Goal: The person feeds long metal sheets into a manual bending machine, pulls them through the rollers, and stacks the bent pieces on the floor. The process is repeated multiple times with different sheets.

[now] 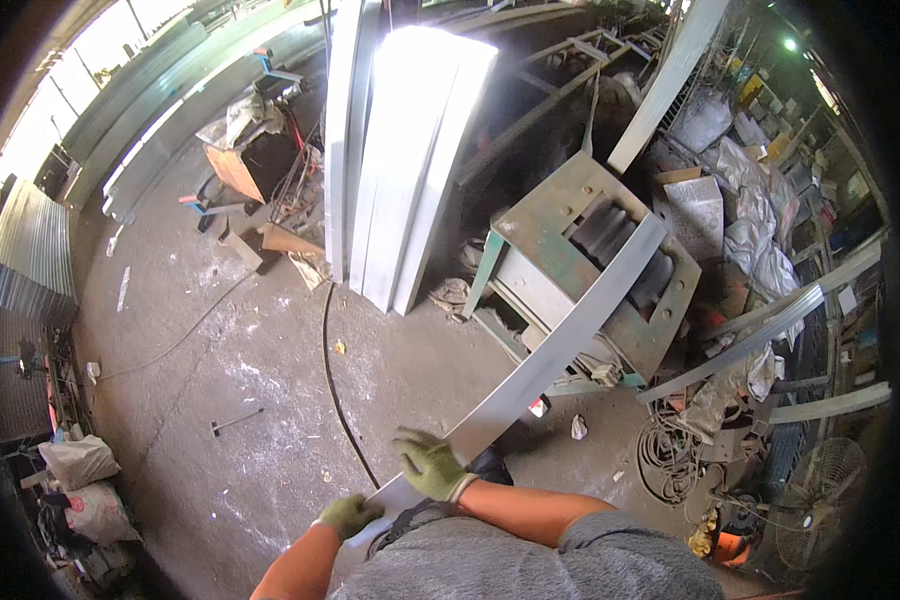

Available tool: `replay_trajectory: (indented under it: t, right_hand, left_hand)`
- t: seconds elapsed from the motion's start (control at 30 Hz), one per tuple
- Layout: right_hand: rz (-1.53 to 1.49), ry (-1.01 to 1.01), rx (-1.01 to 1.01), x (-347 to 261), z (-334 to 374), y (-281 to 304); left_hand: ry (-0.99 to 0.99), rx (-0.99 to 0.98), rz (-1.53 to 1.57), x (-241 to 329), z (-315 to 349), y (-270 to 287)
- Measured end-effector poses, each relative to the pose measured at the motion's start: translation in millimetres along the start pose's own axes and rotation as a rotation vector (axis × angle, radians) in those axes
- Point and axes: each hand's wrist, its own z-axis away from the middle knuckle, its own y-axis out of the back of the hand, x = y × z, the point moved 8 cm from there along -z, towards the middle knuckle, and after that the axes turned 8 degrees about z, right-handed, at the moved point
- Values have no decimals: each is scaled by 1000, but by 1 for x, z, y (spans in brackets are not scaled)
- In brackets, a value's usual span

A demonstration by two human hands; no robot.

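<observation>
A long flat metal strip (540, 375) slants from in front of my body up to a green-and-grey roller machine (550, 220). Its far end lies over the machine's dark rollers (606, 232). Green work gloves cover both my hands. My left hand (349, 515) is closed round the strip's near end, close to my waist. Farther along, my right hand (431, 466) grips the strip from above, its fingers over the far edge. The undersides of both grips are hidden.
Tall pale metal panels (410, 170) stand beyond the strip. A black cable (330, 390) crosses the floor near my left hand. A T-shaped tool (237, 422) lies at left. Coiled cables (670, 460) and a fan (820, 500) are at right, with white sacks (90, 490) far left.
</observation>
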Motion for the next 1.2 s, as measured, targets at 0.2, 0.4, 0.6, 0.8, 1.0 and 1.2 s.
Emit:
replay_trajectory:
  t: [0.2,0.4,0.6,0.8,1.0,1.2]
  right_hand:
    - [348,-195,502,76,-13,154]
    - [-781,-887,628,159,17,203]
    - [-1378,-488,483,95,-9,225]
    - [-1473,-435,553,88,-20,286]
    - [-1186,-632,910,149,17,329]
    - [-704,-506,889,123,29,418]
  left_hand:
    - [-53,264,97,-70,75,30]
    - [-390,686,-150,5,94,93]
    - [-942,1194,-228,103,132,171]
    - [-1020,1446,-235,158,120,198]
    - [-764,605,-446,199,-14,103]
    - [-1096,645,-197,275,16,117]
